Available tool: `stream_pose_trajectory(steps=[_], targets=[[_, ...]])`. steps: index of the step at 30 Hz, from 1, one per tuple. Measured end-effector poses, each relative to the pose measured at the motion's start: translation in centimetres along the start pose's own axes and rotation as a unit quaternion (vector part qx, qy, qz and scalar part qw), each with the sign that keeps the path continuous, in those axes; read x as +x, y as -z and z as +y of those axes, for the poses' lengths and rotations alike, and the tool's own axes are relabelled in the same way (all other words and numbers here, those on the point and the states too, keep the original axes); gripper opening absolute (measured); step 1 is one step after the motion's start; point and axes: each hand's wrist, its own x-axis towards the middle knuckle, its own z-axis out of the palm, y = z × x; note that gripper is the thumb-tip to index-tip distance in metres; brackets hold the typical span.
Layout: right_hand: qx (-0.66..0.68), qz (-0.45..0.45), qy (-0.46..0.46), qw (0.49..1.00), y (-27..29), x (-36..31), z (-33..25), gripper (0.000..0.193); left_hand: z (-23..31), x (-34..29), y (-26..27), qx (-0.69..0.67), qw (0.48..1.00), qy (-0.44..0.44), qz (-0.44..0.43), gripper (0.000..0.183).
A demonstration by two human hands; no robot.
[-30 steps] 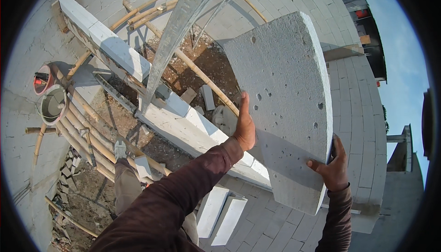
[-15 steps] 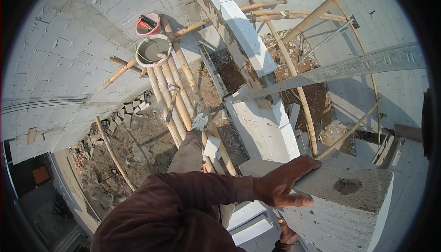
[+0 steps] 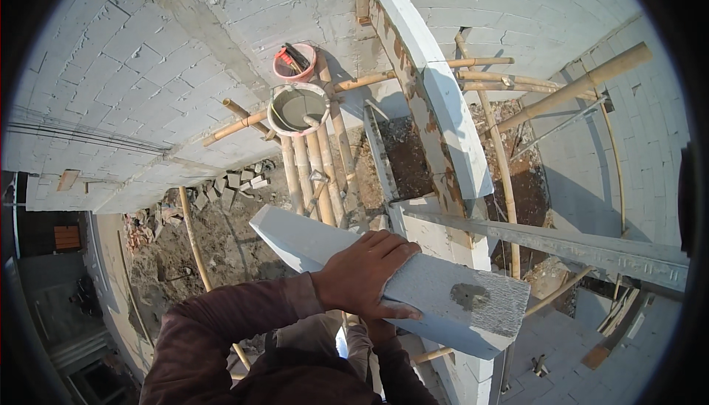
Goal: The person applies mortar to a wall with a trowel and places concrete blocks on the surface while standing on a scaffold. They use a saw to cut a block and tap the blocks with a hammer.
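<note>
A long pale grey aerated concrete block point(image 3: 436, 287) is held up in front of my body, tilted across the view. A darker mortar smear marks its rough right end. My left hand point(image 3: 365, 276) is closed over the block's upper edge, the fingers lying over the top and the thumb along the near side. Below it, my right hand point(image 3: 379, 330) presses against the block's underside, its fingers mostly hidden by the block. Just beyond stands a partly built block wall point(image 3: 436, 73), with a long metal straightedge point(image 3: 561, 241) running off it to the right.
Bamboo poles point(image 3: 325, 191) form a platform ahead, carrying a bucket of grey mortar point(image 3: 299, 110) and a pink bucket point(image 3: 295, 63) with tools. A trowel-like tool point(image 3: 317, 187) lies on the poles. Rubble point(image 3: 233, 183) covers the ground at left. More bamboo poles point(image 3: 576, 87) cross at right.
The block has come up from the right and swung left, now in front of my body. My right hand has moved beneath it. The view has turned, shifting the surroundings right and down.
</note>
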Motion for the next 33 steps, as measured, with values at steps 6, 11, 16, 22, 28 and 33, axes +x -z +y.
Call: stream_pose_trajectory(steps=[6,11,16,22,28,33], targets=[[0.358,-0.07,-0.217,0.906,-0.2,10.9,-7.8,0.039,-7.6,-2.3,3.8,0.036,0.991,0.121,0.044,0.093],[0.481,-0.113,-0.283,0.822,-1.6,15.6,-5.5,0.032,-13.6,-0.8,3.0,-0.018,0.975,0.217,0.045,0.088],[0.647,-0.076,-0.366,0.664,-9.9,19.8,0.9,0.043,-24.1,-0.9,-2.3,0.073,0.961,0.262,0.057,0.082],[0.768,0.031,-0.342,0.541,-22.6,23.1,13.3,0.05,-36.2,-0.9,-11.8,0.13,0.958,0.253,0.034,0.081],[0.789,0.094,-0.363,0.487,-31.7,25.9,21.9,0.051,-47.3,-1.9,-21.5,0.186,0.952,0.242,-0.001,0.085],[0.802,0.124,-0.4,0.427,-36.0,27.9,24.6,0.038,-52.2,-4.2,-25.8,0.222,0.941,0.254,0.002,0.084]])
